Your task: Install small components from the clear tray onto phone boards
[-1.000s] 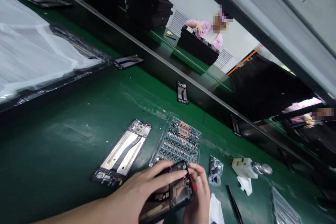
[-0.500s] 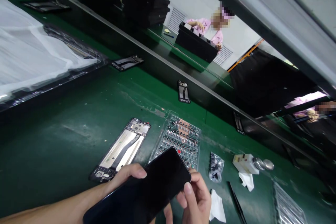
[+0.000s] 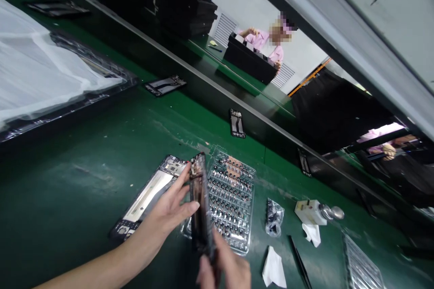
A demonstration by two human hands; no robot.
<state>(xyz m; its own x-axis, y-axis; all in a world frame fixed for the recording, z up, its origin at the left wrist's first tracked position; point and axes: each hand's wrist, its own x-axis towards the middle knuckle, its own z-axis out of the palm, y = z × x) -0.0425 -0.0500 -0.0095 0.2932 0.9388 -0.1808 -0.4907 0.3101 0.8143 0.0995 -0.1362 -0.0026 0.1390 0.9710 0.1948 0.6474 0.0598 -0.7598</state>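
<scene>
My left hand (image 3: 169,212) and my right hand (image 3: 225,268) hold a black phone frame (image 3: 200,207) on its edge above the green bench. The left fingers press its upper side; the right hand grips its lower end. Under my left hand a second phone frame (image 3: 149,196) with silver plates lies flat. Just right of the held frame sits a clear tray of small parts (image 3: 230,201).
A small plastic bag (image 3: 274,216), a white dispenser bottle (image 3: 313,211), white wipes (image 3: 274,273), black tweezers (image 3: 300,263) and another clear tray (image 3: 361,266) lie to the right. Phone frames (image 3: 236,123) ride the conveyor. Co-workers in pink (image 3: 262,40) sit beyond.
The phone frame was turned from screen-up and flat to standing on its edge, and lifted toward the parts tray. My left hand has shifted up along it.
</scene>
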